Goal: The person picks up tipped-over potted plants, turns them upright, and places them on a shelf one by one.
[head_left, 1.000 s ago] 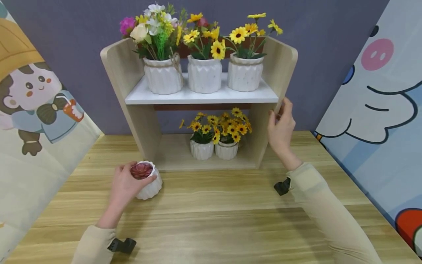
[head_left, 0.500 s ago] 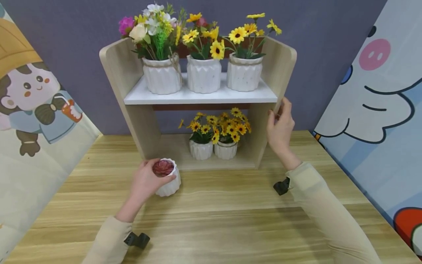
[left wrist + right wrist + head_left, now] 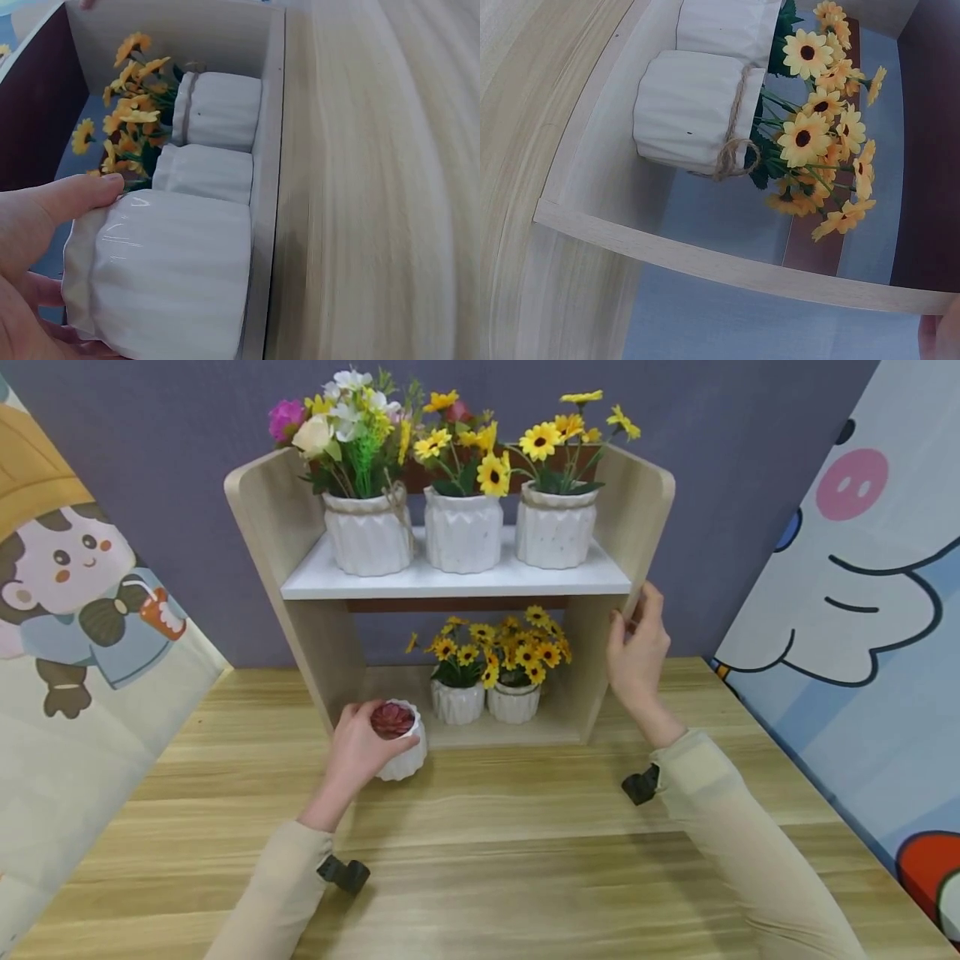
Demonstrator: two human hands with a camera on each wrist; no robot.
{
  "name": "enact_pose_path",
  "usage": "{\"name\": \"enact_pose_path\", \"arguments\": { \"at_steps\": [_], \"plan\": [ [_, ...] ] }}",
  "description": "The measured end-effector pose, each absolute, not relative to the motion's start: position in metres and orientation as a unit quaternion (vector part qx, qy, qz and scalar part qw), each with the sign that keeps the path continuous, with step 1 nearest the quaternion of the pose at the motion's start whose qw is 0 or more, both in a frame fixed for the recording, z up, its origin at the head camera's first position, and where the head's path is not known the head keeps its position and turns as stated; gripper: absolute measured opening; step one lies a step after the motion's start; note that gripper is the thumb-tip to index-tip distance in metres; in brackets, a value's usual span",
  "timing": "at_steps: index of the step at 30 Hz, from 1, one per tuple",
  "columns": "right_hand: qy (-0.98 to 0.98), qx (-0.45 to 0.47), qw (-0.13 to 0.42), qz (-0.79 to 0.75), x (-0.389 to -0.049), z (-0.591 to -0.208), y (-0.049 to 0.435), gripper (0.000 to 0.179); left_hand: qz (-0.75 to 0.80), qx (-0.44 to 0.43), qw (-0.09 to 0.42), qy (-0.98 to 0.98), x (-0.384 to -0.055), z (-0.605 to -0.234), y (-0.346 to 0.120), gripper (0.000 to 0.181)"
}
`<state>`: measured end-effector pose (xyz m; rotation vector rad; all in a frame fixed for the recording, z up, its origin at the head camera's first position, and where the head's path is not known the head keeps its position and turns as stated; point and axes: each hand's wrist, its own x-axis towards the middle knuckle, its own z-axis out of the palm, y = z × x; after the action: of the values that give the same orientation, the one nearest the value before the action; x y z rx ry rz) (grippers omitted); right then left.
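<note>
My left hand (image 3: 357, 747) grips the rim of a white ridged pot (image 3: 406, 758) holding a dark red succulent (image 3: 392, 720). In the head view the pot overlaps the front left of the lower shelf; in the left wrist view its glossy side (image 3: 165, 270) fills the space beside two smaller-looking pots. My right hand (image 3: 640, 647) holds the right side panel of the wooden shelf unit (image 3: 651, 527), thumb at the panel's front edge, the other fingers partly hidden behind it. On the lower level stand two white pots of yellow daisies (image 3: 459, 703), one with twine (image 3: 735, 127) around its neck.
Three white flower pots (image 3: 463, 535) line the white upper board (image 3: 450, 583), the left one with a mixed bouquet (image 3: 352, 435). The unit stands on a wood-grain table (image 3: 480, 843) before a grey backdrop (image 3: 720, 485). Cartoon-printed panels (image 3: 97, 593) flank both sides.
My left hand has carried the succulent pot rightward and toward the shelf, from left of the unit to its lower front left. The right hand stays on the side panel.
</note>
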<state>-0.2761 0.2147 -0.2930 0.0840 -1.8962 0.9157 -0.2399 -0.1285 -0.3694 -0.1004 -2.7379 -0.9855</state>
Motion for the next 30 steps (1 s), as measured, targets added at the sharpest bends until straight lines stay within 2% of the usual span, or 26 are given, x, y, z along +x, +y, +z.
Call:
{"name": "enact_pose_path", "arguments": {
  "at_steps": [12,30],
  "plan": [
    [-0.782,0.034,0.492,0.380,-0.275,-0.293,0.213,0.038,-0.348,-0.026,0.114,-0.930,-0.264,-0.376,-0.120,0.070],
    [-0.778,0.032,0.498,0.382,-0.277,-0.293,0.213,0.038,-0.363,-0.016,0.129,-0.923,-0.303,-0.382,-0.114,0.072]
  ]
}}
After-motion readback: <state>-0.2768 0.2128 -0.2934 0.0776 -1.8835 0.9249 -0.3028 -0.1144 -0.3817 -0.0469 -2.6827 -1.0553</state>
